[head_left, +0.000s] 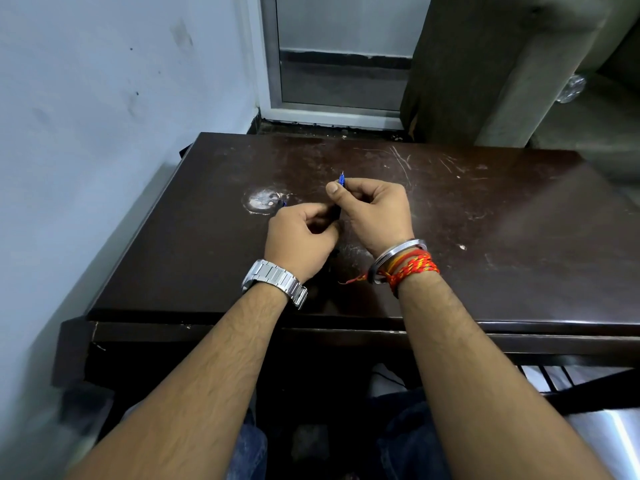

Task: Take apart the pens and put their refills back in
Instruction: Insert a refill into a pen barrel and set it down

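Note:
Both of my hands are closed over the middle of a dark brown table (485, 237). My right hand (374, 213) pinches a blue pen tip piece (342, 179) between thumb and fingers, its metal point sticking up. My left hand (301, 237) is curled around another pen part; only a small bit of blue (284, 203) shows at its far side, and the rest is hidden in the fist. The two hands nearly touch. Whether the two parts are joined is hidden.
A white worn patch (261, 200) marks the tabletop just left of my hands. A pale wall (104, 133) runs along the table's left side. Behind the table stand a metal-framed door (339, 64) and a grey pillar (485, 64). The table's front edge (311, 327) lies below my wrists.

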Action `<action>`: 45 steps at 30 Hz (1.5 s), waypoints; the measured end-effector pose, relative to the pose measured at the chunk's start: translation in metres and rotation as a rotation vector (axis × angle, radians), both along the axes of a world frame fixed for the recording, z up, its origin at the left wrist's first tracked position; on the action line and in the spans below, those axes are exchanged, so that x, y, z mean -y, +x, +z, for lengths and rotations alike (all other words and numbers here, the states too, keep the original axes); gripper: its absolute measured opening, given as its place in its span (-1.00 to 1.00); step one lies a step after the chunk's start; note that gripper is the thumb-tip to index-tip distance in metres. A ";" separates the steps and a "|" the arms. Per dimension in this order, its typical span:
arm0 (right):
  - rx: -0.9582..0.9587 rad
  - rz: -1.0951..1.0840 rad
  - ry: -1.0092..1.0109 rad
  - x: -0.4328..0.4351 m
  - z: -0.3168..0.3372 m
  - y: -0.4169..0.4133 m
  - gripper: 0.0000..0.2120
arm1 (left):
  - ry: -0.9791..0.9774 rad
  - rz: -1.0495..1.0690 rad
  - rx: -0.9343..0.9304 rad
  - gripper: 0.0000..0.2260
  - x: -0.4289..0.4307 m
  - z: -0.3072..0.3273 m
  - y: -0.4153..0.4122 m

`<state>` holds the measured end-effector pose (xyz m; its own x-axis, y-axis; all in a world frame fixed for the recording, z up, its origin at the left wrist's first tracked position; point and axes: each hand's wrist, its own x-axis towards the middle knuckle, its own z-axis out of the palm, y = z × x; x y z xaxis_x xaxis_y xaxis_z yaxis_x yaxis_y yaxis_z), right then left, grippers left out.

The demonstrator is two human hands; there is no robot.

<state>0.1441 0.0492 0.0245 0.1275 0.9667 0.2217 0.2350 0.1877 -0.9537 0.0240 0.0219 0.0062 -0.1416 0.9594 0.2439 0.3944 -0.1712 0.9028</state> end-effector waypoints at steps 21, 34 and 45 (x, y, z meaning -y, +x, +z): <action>0.134 -0.054 0.060 0.001 0.001 -0.004 -0.81 | 0.072 0.070 -0.064 -0.93 -0.002 0.000 0.001; 0.110 -0.017 -0.185 -0.003 -0.007 0.010 -0.85 | -0.061 -0.002 -0.009 -0.82 -0.002 -0.006 -0.004; 0.251 -0.224 -0.203 0.000 -0.003 0.025 -0.80 | -0.144 -0.149 -0.742 -0.79 -0.005 -0.017 0.013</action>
